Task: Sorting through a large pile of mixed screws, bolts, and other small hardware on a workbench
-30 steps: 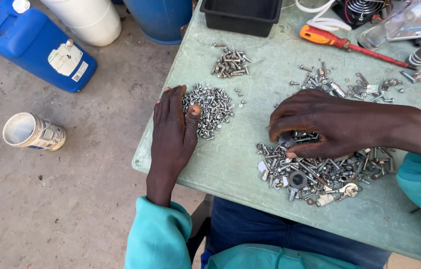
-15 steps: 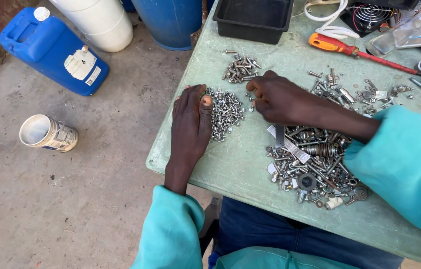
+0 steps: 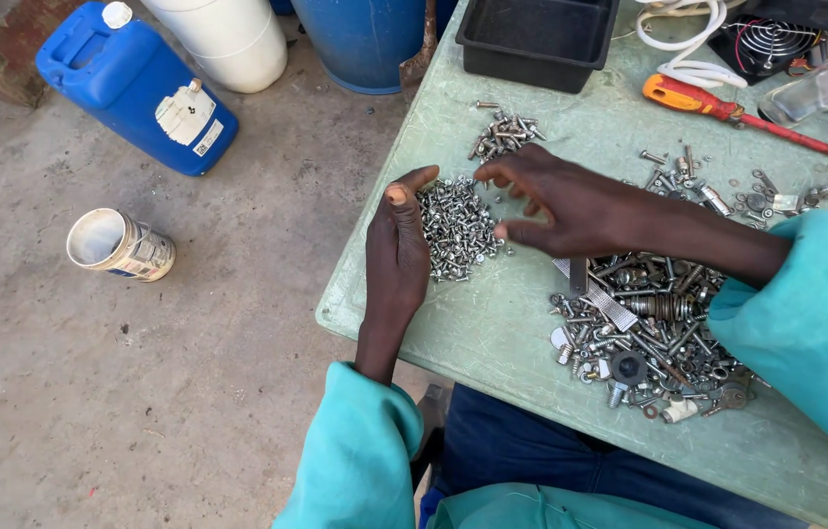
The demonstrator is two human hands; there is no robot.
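Three heaps of metal hardware lie on the pale green table (image 3: 492, 333), over a concrete floor (image 3: 140, 392). The left hand (image 3: 396, 245) rests edge-on against the pile of small screws (image 3: 455, 227), fingers loose. The right hand (image 3: 561, 201) hovers spread above it, holding nothing visible.

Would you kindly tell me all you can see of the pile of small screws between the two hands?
The pile of small screws is a flat heap of many short, shiny silver screws, metal by the look, lying loose on the pale green table near its left edge. The left hand lies along its left side, edge on, touching the heap. The right hand is spread over its right side, fingers open. A few stray screws lie beside it. A smaller heap of longer screws sits apart, behind it.
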